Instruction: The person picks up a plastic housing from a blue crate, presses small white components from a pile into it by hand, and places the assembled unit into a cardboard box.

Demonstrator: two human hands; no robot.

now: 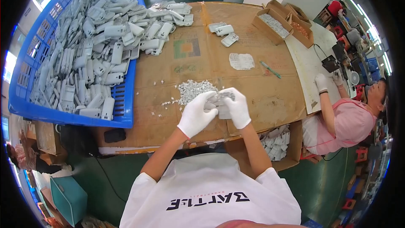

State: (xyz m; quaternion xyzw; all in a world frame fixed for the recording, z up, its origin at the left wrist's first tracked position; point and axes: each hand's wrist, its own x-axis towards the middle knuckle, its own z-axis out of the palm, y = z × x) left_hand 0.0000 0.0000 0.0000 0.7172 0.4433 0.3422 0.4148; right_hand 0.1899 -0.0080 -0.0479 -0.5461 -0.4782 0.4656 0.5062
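Both gloved hands pinch one grey plastic casing between them: the left hand has its fingers curled on the casing's left edge, the right hand wraps the right side. The casing hovers just beside a heap of small metal parts on the cardboard-covered table, with the blue crate of casings left of that heap.

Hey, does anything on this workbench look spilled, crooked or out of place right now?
Somewhat. Grey plastic housings spill past the open end of the blue crate onto the cardboard-covered table. Small metal bits lie loosely heaped, with strays scattered leftward. Both gloved hands hold one grey part normally.
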